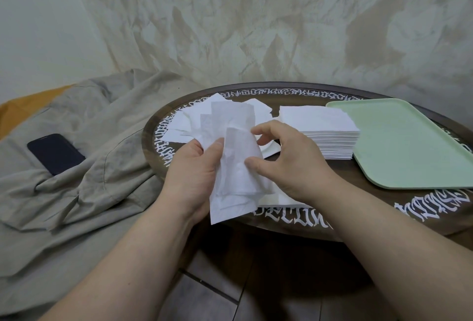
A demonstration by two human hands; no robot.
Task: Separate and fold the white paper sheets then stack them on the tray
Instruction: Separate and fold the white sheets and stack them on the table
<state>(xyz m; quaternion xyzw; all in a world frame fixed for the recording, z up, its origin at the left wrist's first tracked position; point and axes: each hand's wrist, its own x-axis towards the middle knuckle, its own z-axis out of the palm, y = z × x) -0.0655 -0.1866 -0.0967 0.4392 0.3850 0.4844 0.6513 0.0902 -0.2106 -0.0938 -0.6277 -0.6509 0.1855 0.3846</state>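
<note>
My left hand (pixel 192 172) grips a bunch of thin white paper sheets (pixel 236 164) above the near edge of the round table, thumb on top. My right hand (pixel 286 159) pinches the right edge of the front sheet between thumb and curled fingers. A neat square stack of white sheets (pixel 320 128) sits at the table's middle. Loose sheets (pixel 194 118) lie spread behind my hands at the left. A pale green tray (pixel 409 146) lies on the right with nothing on it. A flat sheet (pixel 276 199) lies under my right wrist.
The dark brown round table (pixel 358 208) has white lettering around its rim. A rumpled grey cloth (pixel 76 154) covers the surface at left, with a black phone (pixel 55 153) lying on it. A pale draped curtain hangs behind. Tiled floor shows below the table.
</note>
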